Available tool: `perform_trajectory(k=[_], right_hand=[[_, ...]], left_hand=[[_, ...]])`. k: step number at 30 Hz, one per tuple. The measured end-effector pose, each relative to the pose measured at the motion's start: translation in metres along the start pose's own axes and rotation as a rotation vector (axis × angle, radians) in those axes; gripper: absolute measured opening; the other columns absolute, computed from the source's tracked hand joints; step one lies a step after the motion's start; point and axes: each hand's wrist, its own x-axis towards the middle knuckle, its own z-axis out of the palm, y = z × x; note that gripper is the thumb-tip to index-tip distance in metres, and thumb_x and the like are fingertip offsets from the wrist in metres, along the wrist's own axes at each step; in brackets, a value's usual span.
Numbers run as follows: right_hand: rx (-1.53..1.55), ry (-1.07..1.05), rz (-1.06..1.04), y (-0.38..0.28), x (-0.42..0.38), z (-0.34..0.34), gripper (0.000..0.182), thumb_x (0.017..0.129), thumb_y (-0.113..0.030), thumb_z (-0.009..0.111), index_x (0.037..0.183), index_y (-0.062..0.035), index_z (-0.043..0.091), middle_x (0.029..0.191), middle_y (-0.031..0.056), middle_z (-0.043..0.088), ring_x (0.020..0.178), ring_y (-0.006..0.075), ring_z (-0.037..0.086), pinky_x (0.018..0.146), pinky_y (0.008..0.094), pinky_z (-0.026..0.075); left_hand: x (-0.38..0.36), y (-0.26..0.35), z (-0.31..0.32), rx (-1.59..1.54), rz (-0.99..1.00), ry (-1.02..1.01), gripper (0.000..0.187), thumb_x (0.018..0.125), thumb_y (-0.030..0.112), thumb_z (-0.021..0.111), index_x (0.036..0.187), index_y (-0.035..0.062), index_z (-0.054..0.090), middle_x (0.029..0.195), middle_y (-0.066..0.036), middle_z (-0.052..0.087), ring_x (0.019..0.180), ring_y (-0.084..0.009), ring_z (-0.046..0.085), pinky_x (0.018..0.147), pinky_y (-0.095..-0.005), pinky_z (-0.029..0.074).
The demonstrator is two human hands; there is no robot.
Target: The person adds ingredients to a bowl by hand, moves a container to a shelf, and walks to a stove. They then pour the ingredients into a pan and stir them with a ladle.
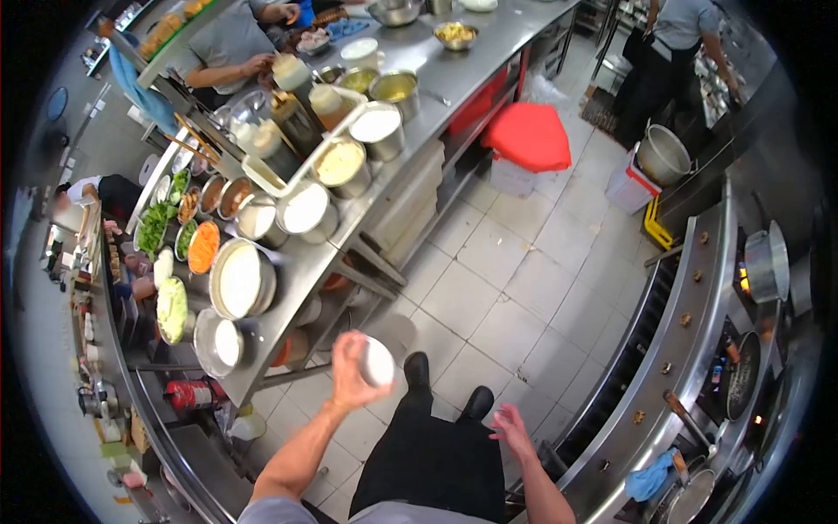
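My left hand (352, 377) is closed round a small round bowl (380, 362) that looks white inside, held over the floor beside the steel counter. Its contents are blurred. My right hand (509, 425) hangs free above the floor near my right shoe, fingers apart and holding nothing. At the counter's near corner, closest to my left hand, stands a clear bowl (209, 345) with a white-filled dish in it. Behind that sits a large metal pot (242, 279) of white contents.
Pots, squeeze bottles (327, 105) and bowls of chopped vegetables (203, 246) line the counter (393, 188). On my right, the stove (676, 349) carries a lit burner under a pot (768, 266), and pans. A red-covered bin (528, 138) stands on the tiles. Other people work beyond.
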Motion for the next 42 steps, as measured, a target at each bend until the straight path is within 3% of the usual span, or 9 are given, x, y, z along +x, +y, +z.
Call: perform_trajectory(k=[3,5,9,16,20,26,34,36,42], right_hand=[[0.313,-0.218,-0.061,-0.093,-0.043,0.036,0.08,0.084,-0.064,0.042,0.143,-0.0146,0.018,0.137,0.011,0.034,0.12,0.0322,0.042,0.092,0.0625,0.037],[0.823,-0.678,-0.015,-0.145,-0.054,0.065,0.081,0.083,-0.069,0.035,0.141,-0.013,0.023,0.138,0.0126,0.034,0.119,0.0349,0.043,0.09,0.0636,0.038],[0.939,-0.811,-0.156,-0.213,-0.094,0.081,0.081,0.081,-0.071,0.035,0.139,-0.0134,0.03,0.14,0.0128,0.035,0.124,0.039,0.039,0.091,0.0672,0.034],[0.938,-0.485,-0.295,-0.264,-0.082,0.068,0.072,0.085,-0.06,0.041,0.135,-0.0094,0.036,0.133,0.0119,0.045,0.122,0.0308,0.043,0.097,0.052,0.037],[1.058,-0.516,-0.312,-0.286,-0.048,0.042,0.071,0.085,-0.058,0.042,0.135,-0.0092,0.036,0.134,0.012,0.044,0.123,0.0319,0.042,0.099,0.0527,0.035],[1.116,-0.511,-0.455,-0.36,-0.003,-0.002,0.07,0.083,-0.056,0.041,0.135,-0.0087,0.037,0.136,0.0133,0.041,0.124,0.0333,0.041,0.103,0.0507,0.032],[0.864,-0.598,-0.509,-0.514,0.085,-0.083,0.073,0.077,-0.038,0.062,0.136,-0.0073,0.033,0.133,0.0099,0.044,0.121,0.0275,0.043,0.097,0.044,0.039],[0.278,-0.722,-0.747,-0.563,0.11,-0.1,0.088,0.066,-0.027,0.076,0.137,-0.0067,0.029,0.134,0.0102,0.041,0.124,0.0262,0.039,0.098,0.0411,0.037],[-0.46,-0.545,-0.989,-0.672,0.149,-0.097,0.098,0.055,-0.028,0.085,0.133,-0.0035,0.033,0.131,0.0135,0.042,0.121,0.0266,0.042,0.099,0.0386,0.036]], left_hand=[[0.023,0.064,-0.049,-0.368,0.057,-0.186,0.101,0.047,0.03,0.085,0.131,0.0068,0.033,0.126,-0.022,0.037,0.118,-0.04,0.038,0.098,-0.0459,0.036],[0.04,0.092,-0.078,-0.462,0.158,-0.293,0.102,0.049,0.031,0.084,0.133,0.0066,0.032,0.128,-0.023,0.036,0.119,-0.0401,0.038,0.097,-0.0463,0.036],[0.09,0.127,-0.123,-0.589,0.371,-0.446,0.092,0.056,0.031,0.082,0.133,0.0091,0.036,0.134,-0.022,0.034,0.126,-0.041,0.031,0.102,-0.0497,0.029],[0.169,0.159,-0.135,-0.152,0.795,-0.555,0.074,0.067,0.057,0.069,0.13,0.0241,0.047,0.144,-0.014,0.028,0.129,-0.0436,0.027,0.099,-0.053,0.03],[0.221,0.17,-0.094,-0.184,0.787,-0.498,0.076,0.066,0.058,0.069,0.131,0.0242,0.047,0.142,-0.014,0.031,0.123,-0.0402,0.035,0.086,-0.046,0.037],[0.311,0.206,-0.039,-0.066,0.652,-0.529,0.079,0.066,0.058,0.069,0.131,0.0202,0.046,0.136,-0.017,0.036,0.12,-0.0403,0.037,0.091,-0.0481,0.037],[0.433,0.177,-0.005,-0.262,0.055,-0.174,0.083,0.067,0.039,0.074,0.134,0.0053,0.04,0.132,-0.024,0.037,0.125,-0.0365,0.037,0.103,-0.0423,0.03],[0.464,0.164,-0.012,-0.313,0.069,-0.184,0.083,0.066,0.039,0.074,0.133,0.0036,0.04,0.131,-0.023,0.038,0.123,-0.0357,0.039,0.102,-0.0414,0.031],[0.538,0.122,-0.011,-0.301,0.083,-0.183,0.083,0.065,0.038,0.075,0.132,0.0027,0.041,0.131,-0.023,0.039,0.121,-0.035,0.042,0.1,-0.0416,0.034]])
